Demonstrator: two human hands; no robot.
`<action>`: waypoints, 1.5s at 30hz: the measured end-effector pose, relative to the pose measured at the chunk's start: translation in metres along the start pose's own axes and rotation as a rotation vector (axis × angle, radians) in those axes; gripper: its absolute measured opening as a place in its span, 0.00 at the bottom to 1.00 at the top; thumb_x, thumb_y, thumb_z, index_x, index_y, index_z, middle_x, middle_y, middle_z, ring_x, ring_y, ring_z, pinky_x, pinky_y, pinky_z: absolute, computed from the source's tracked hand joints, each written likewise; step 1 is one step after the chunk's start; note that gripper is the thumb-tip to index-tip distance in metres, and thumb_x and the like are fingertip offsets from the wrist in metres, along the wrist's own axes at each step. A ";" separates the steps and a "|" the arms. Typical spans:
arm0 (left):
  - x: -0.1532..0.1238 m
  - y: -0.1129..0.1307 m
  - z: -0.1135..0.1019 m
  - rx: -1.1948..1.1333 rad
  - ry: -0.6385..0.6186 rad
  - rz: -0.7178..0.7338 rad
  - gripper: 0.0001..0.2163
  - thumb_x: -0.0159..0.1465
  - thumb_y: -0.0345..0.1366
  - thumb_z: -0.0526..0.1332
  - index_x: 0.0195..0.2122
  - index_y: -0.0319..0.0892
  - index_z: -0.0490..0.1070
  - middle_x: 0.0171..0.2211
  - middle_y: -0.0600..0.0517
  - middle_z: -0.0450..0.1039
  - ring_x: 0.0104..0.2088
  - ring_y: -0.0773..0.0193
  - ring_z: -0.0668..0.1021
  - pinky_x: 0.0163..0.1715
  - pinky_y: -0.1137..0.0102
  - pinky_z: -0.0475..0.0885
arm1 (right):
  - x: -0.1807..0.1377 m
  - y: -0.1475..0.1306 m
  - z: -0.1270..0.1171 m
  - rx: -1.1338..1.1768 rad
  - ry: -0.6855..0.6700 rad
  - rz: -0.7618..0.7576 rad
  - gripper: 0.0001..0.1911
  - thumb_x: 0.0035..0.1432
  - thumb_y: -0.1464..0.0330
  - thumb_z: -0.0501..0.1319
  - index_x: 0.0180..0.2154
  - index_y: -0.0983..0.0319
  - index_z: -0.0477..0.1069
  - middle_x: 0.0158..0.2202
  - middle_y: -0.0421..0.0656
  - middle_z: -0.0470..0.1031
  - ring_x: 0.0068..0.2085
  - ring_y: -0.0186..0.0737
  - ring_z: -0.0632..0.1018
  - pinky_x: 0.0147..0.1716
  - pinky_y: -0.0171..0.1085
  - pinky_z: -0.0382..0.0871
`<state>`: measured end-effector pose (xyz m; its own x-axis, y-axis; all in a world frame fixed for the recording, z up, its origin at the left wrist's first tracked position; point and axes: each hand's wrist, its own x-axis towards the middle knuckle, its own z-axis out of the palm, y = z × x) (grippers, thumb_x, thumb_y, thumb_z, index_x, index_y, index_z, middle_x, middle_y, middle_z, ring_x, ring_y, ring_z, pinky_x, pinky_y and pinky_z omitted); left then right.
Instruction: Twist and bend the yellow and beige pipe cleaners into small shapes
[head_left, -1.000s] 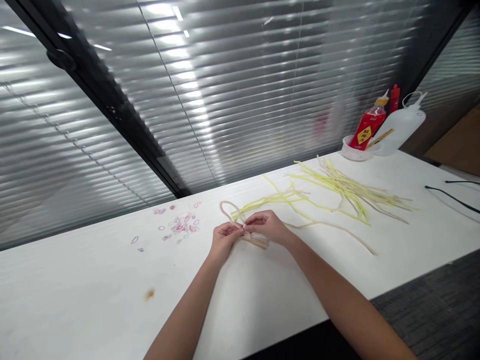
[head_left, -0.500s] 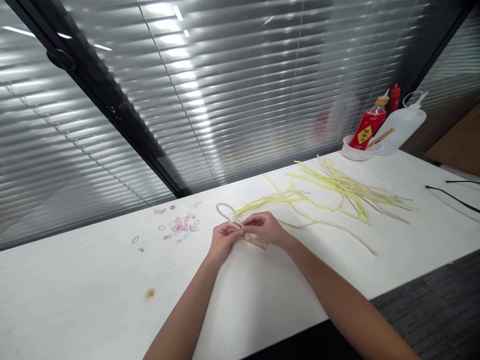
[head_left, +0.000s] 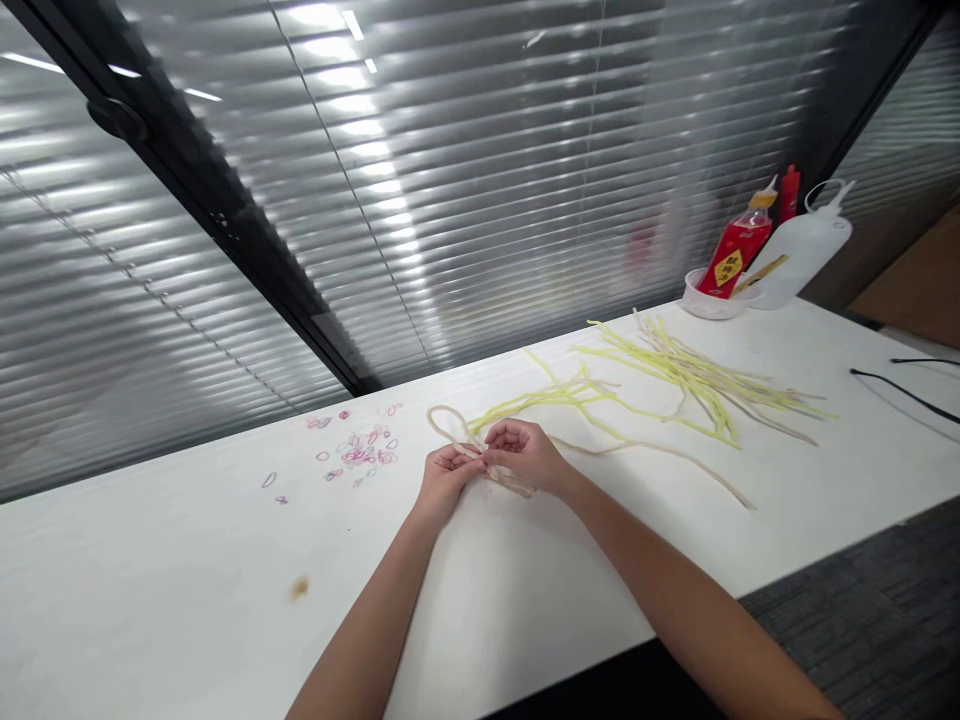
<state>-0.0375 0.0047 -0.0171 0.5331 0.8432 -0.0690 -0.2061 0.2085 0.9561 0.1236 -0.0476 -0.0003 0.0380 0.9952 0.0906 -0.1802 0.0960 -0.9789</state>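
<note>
My left hand [head_left: 444, 478] and my right hand [head_left: 523, 455] meet fingertip to fingertip over a white table [head_left: 187, 580]. Both pinch a folded bundle of beige strands [head_left: 450, 428], whose loop sticks out to the upper left of my fingers. A long beige tail of it runs off to the right along the table. Just behind my hands lie yellow-green strands [head_left: 551, 397].
Several small pink and purple rubber bands [head_left: 360, 450] lie scattered left of my hands. A bigger pile of yellow and beige strands [head_left: 697, 380] lies at the right. A red bottle [head_left: 733, 256], a white squeeze bottle [head_left: 802, 250] and a small bowl [head_left: 705, 303] stand far right. A black cable [head_left: 900, 393] lies near the right edge.
The beige loop has shifted a little to the left, and my right hand's fingers have curled up slightly over the bundle. Both hands stay in the same spot.
</note>
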 end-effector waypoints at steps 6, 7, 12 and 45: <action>0.000 0.000 0.001 -0.038 0.030 -0.019 0.11 0.45 0.31 0.71 0.31 0.38 0.75 0.25 0.52 0.78 0.27 0.66 0.77 0.34 0.71 0.70 | -0.001 -0.002 0.000 -0.107 -0.010 0.001 0.09 0.47 0.63 0.66 0.28 0.63 0.73 0.25 0.38 0.72 0.27 0.32 0.70 0.27 0.31 0.62; 0.001 0.000 0.001 -0.047 0.042 -0.020 0.12 0.45 0.30 0.71 0.31 0.39 0.75 0.25 0.53 0.78 0.27 0.66 0.78 0.34 0.70 0.71 | -0.001 -0.003 0.000 -0.125 -0.016 0.010 0.09 0.48 0.63 0.66 0.28 0.63 0.74 0.25 0.38 0.72 0.26 0.32 0.69 0.26 0.31 0.61; 0.001 0.001 0.003 -0.022 0.035 -0.006 0.11 0.45 0.31 0.71 0.29 0.38 0.75 0.28 0.51 0.78 0.29 0.64 0.78 0.36 0.68 0.71 | -0.003 -0.005 0.000 -0.194 -0.035 0.014 0.12 0.52 0.60 0.62 0.31 0.63 0.76 0.28 0.40 0.74 0.27 0.33 0.70 0.26 0.32 0.61; -0.013 0.023 0.012 0.356 -0.227 -0.198 0.05 0.41 0.26 0.68 0.15 0.38 0.72 0.15 0.56 0.68 0.18 0.69 0.68 0.21 0.72 0.59 | -0.009 -0.014 0.003 -0.357 0.068 -0.215 0.19 0.47 0.63 0.67 0.43 0.60 0.74 0.37 0.43 0.73 0.27 0.32 0.69 0.31 0.35 0.68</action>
<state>-0.0396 -0.0076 0.0088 0.7084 0.6661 -0.2334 0.1910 0.1375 0.9719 0.1230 -0.0575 0.0131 0.1045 0.9485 0.2989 0.1903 0.2759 -0.9422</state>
